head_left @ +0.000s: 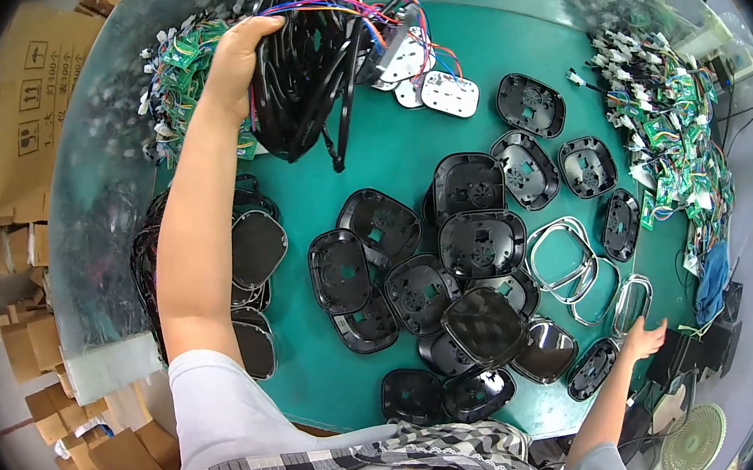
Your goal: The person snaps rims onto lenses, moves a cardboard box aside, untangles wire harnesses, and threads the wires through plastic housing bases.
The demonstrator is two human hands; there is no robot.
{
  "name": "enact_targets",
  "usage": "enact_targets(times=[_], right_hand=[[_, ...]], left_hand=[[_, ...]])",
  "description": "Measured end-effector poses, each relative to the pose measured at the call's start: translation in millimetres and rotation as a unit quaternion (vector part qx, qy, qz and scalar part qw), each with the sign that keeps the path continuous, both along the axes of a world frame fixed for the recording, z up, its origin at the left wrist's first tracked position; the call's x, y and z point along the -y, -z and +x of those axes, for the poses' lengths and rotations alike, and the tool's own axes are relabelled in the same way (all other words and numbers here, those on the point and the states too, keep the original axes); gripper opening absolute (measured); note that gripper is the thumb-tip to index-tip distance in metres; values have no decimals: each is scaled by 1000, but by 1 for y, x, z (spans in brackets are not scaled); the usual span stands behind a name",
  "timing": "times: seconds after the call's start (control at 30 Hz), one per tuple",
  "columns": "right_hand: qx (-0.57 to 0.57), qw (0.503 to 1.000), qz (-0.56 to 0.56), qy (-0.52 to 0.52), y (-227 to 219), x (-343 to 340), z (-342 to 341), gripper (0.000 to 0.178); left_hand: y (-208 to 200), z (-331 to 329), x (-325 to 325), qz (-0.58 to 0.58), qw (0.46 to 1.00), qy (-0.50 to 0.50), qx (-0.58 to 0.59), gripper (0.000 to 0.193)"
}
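Left hand (pixel 234 62) fingers hidden behind the black bundle of shells (pixel 300 78), curled around it above the counter (pixel 404 149). Right hand (pixel 644 337) fingers spread, touching a chrome ring (pixel 633 300) (contact hard to judge).

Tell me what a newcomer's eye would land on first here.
The left hand, raised at top centre, grips a bundle of black frames trailing coloured wires. Below it, black shells litter the green table. At the lower right, the right hand rests beside silver rings.
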State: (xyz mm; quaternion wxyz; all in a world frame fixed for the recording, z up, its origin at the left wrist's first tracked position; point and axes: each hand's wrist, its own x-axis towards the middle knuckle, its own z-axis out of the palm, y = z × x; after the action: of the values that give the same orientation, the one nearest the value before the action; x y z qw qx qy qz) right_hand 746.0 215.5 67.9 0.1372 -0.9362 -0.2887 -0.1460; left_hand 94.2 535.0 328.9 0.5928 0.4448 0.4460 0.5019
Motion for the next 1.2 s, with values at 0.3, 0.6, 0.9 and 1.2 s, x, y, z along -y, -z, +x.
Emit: enact_targets(times=[0.3,0.6,0.9,1.2], right_hand=[[-656,563,143,-482,-149,-175,-323,78],[-757,529,224,-311,-99,-278,-464,84],[-856,472,154,-146,-17,-359,-424,35],[-172,758,349,-523,-131,-300,-530,56]], left_hand=[[55,83,9,51,990,-127,-36,19],[116,117,-34,-21,940,-236,-246,52],[67,-21,120,251,901,-84,-343,64],[97,-237,457,-228,590,-287,-720,103]])
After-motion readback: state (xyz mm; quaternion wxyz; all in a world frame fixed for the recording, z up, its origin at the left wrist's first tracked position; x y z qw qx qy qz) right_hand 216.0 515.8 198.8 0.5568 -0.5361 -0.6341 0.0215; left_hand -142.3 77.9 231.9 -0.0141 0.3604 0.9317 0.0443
